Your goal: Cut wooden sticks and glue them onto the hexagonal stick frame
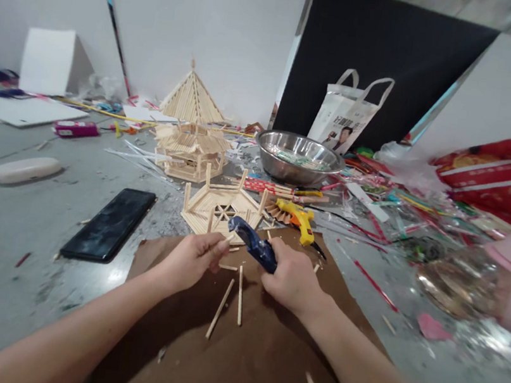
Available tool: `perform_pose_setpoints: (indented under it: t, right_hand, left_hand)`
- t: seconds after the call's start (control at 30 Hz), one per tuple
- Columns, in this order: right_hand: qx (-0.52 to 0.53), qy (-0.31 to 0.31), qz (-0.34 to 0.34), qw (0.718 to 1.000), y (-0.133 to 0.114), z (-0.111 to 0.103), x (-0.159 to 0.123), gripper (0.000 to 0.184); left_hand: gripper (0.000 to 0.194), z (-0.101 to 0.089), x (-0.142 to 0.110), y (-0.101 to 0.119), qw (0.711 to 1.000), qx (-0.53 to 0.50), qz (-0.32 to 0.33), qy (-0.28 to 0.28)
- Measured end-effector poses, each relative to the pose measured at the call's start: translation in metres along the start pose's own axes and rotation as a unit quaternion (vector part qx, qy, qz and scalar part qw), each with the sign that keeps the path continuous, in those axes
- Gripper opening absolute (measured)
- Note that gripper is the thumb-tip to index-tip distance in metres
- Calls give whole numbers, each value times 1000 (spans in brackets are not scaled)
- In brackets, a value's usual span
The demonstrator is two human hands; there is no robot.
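Observation:
My left hand [195, 258] pinches a short wooden stick [228, 239] between thumb and fingertips. Its end reaches the head of a blue hand cutter [254, 246], and my right hand [293, 277] is wrapped round the tool's handles. Whether the jaws touch the stick I cannot tell. Below the hands, two loose wooden sticks [240, 295] lie on a brown sheet [257, 371], with shorter bits close by. Just beyond the hands is a flat wooden stick frame [197, 199] with upright posts and a spoked opening.
Behind stand a tiered stick pavilion [189, 153] and a pointed stick roof [192, 99]. A steel bowl [297, 167] and a yellow glue gun [299, 219] are right of centre. A black phone [109, 224] lies left. A pink-lidded jug [487, 277] and scraps crowd the right.

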State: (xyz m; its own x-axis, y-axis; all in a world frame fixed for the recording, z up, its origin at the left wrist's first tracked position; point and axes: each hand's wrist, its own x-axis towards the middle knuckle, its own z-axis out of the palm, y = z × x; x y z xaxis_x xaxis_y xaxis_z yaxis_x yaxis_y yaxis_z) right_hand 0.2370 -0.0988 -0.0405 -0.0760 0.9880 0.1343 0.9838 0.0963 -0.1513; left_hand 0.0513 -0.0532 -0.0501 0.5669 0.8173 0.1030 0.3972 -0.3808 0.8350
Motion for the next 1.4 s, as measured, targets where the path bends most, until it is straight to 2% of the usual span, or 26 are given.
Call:
perform_pose_setpoints:
  t: [0.07,0.2,0.4,0.57,0.7,0.8,0.9,0.97,1.03,1.07,1.1,1.13,1.23,1.3,1.4]
  right_hand:
    - [-23,20,18,999,1,-2,1,30]
    - [-58,49,47,996,5,-6,2,35]
    - [-43,47,30,998,15,-8,1,41]
    - [-34,-7,-2,999,19,-13,2,31]
    - [-36,-55,-45,997,21,-11,2,37]
    - [-42,-66,-55,995,22,-7,2,38]
    - [-32,-59,-58,996,23,-4,2,31]
    - [3,-25,-50,998,24,-5,2,29]
    - [96,34,-21,995,24,-8,2,28]
    - [176,62,3,982,23,-9,3,27]
    - [277,83,29,957,23,-11,3,27]
    - [386,98,54,915,22,-12,3,26]
    - [650,113,100,745,21,-14,6,23]
    - [734,110,124,658,22,-13,8,19]
    - [796,95,155,577,22,-10,12,14]
  left_hand:
    - [33,-1,0,0,1000,-23,-4,10]
    - [32,0,1,1,996,-93,-5,-6]
    - [29,1,2,1,980,-191,-51,4]
    - [28,-2,2,-5,929,-355,-107,2]
    - [25,-5,2,-7,892,-433,-129,0]
    - [23,-6,2,-7,892,-437,-115,-4]
    - [22,-6,2,-7,904,-418,-88,-6]
    - [21,-5,2,-7,912,-404,-75,-4]
    - [21,-3,1,-7,919,-388,-68,-3]
    - [21,-3,1,-7,924,-377,-64,-3]
    - [22,-2,1,-6,930,-362,-62,-3]
    - [23,-2,0,-4,938,-342,-61,-5]
    - [25,0,-1,1,962,-268,-48,-22]
    - [25,1,-2,6,975,-216,-15,-43]
    - [24,6,-4,13,982,-153,56,-97]
